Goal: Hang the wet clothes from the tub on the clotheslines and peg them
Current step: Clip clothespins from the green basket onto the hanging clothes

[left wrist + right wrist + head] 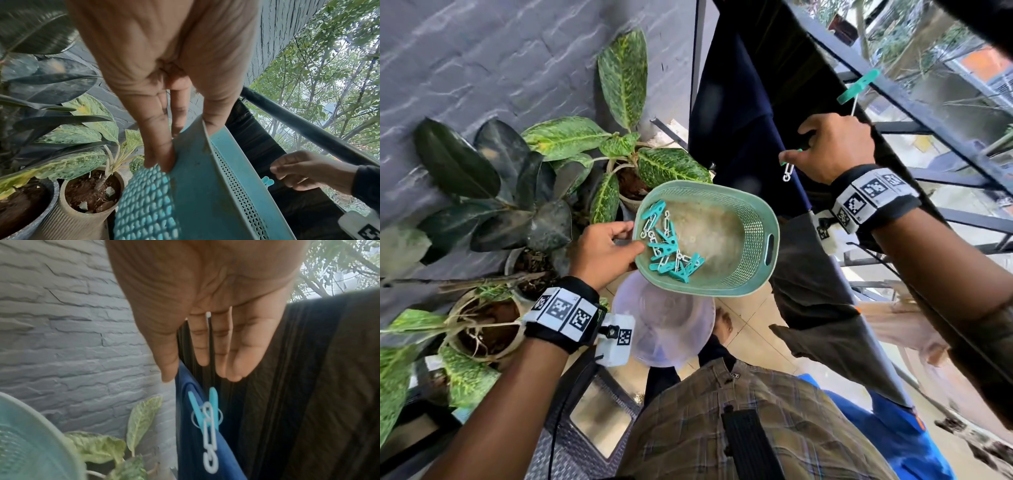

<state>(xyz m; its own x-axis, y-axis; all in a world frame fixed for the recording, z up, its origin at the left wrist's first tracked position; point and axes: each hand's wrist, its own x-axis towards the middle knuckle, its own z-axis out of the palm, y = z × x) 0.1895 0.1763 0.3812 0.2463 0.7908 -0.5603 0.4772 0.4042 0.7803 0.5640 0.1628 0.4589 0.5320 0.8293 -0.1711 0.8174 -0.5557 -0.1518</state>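
My left hand (616, 243) grips the rim of a green plastic basket (756, 219), thumb inside and fingers underneath (160, 154). Several teal pegs (671, 250) lie in the basket (195, 186). My right hand (822, 144) is up at the line on a hanging navy garment (736, 120). Its fingers (200, 345) are straight, and the thumb touches the blue cloth (189, 443). A teal peg (207, 415) is clipped on that cloth just below the fingertips, untouched. A dark olive garment (818, 308) hangs beside it. The pale translucent tub (664, 322) stands on the floor below the basket.
Potted plants (571, 154) crowd the left, against a grey brick wall (482, 51). Another teal peg (858, 87) sits further along the line. A black railing (945, 178) runs on the right, with trees beyond. My foot (722, 325) is by the tub.
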